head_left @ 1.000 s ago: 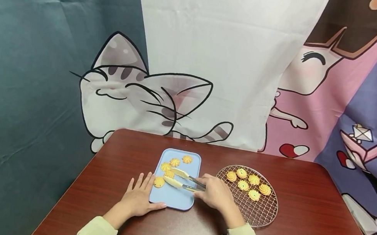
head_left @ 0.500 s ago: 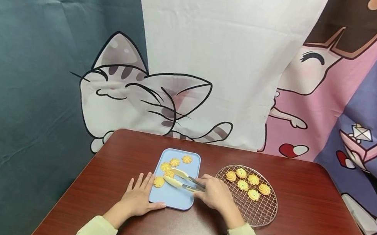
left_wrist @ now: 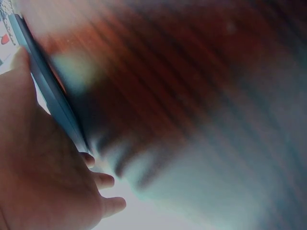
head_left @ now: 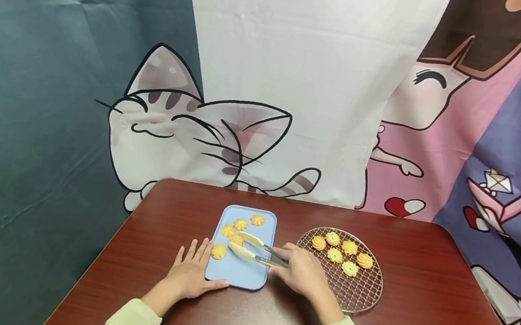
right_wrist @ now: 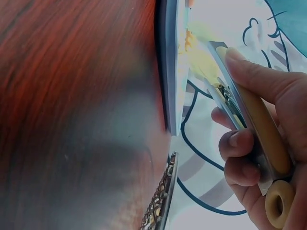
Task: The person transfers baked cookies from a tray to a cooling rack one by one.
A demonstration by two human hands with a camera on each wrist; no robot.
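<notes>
My right hand (head_left: 302, 270) grips a pair of tongs (right_wrist: 261, 124), thumb on one arm and curled fingers around the other. Their pale yellow tips sit on either side of a swirled cookie (head_left: 236, 239) over the light blue tray (head_left: 245, 276). Several other golden cookies lie on that tray, among them a round one (head_left: 218, 251) near its left edge and a flower-shaped one (head_left: 257, 219) at the far end. My left hand (head_left: 189, 276) rests at the tray's near left corner, fingers straight and spread, thumb along the front edge.
Right of the tray stands a round wire rack (head_left: 361, 297) carrying several piped cookies, some with green bits on top. Both rest on a dark red wooden table (head_left: 427, 310). A printed cloth backdrop (head_left: 298, 81) hangs behind the table's far edge.
The tongs and the swirled cookie between their tips have shifted slightly to the right, along with my right hand. My left hand keeps its place at the tray.
</notes>
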